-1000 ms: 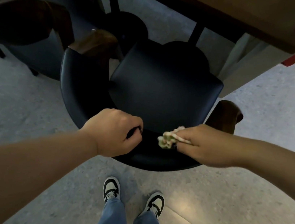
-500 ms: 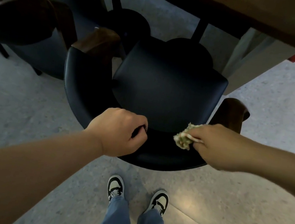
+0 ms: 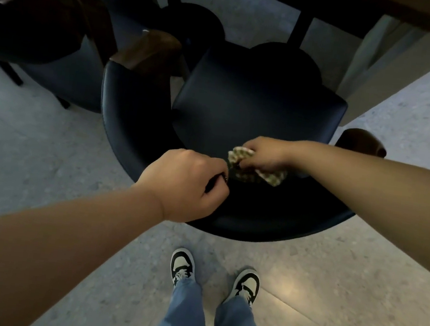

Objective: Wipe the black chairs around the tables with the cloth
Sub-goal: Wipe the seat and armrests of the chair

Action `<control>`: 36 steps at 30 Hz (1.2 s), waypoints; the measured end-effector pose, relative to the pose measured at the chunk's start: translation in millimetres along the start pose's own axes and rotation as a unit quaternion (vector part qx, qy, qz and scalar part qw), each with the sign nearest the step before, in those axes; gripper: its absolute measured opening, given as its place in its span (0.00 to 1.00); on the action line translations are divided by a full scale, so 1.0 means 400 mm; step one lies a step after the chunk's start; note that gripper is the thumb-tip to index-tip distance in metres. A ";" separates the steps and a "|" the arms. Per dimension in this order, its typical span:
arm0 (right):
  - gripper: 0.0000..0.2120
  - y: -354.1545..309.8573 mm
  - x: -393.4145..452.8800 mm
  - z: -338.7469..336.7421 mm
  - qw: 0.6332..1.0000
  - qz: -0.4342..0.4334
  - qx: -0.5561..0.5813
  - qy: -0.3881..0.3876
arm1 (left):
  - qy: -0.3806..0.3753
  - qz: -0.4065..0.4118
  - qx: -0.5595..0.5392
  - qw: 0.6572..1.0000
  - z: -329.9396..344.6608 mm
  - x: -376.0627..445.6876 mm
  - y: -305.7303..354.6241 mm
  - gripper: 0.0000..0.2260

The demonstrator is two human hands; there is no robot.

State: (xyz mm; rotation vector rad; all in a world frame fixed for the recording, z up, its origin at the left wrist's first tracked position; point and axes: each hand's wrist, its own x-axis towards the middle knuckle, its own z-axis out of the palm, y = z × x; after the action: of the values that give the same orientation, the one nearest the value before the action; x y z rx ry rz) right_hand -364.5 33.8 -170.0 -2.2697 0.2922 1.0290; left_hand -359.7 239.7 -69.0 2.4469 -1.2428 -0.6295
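Observation:
A black padded chair with a curved backrest and wooden arm ends stands right in front of me, its seat facing the table. My left hand grips the top edge of the backrest. My right hand holds a crumpled pale patterned cloth and presses it on the inner side of the backrest, close beside my left hand. Part of the cloth is hidden under my fingers.
A wooden table on dark legs stands beyond the chair. Further black chairs crowd the left side. My two shoes stand on the grey speckled floor just behind the chair. A red strip runs at the top right.
My right hand has carried the cloth from the backrest's right part leftward and onto its inner face, ending next to my left hand. My left hand has kept its grip on the backrest.

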 end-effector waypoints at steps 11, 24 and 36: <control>0.15 0.057 0.046 0.057 0.992 0.116 0.020 -0.049 | 0.007 0.001 -0.002 1.000 -0.001 -0.002 0.000 0.14; 0.11 -0.011 0.064 0.076 0.972 0.145 -0.092 -0.160 | -0.002 0.008 -0.001 1.000 -0.001 0.001 0.002 0.18; 0.11 0.009 0.002 0.048 0.990 0.089 -0.084 -0.073 | -0.011 0.005 -0.003 1.000 -0.004 0.006 0.005 0.20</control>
State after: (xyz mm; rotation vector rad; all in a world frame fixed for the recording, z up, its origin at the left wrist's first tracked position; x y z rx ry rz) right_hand -377.1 43.0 -181.8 -2.3342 0.3631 1.3509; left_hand -359.0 237.0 -67.4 2.4346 -1.2582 -0.6582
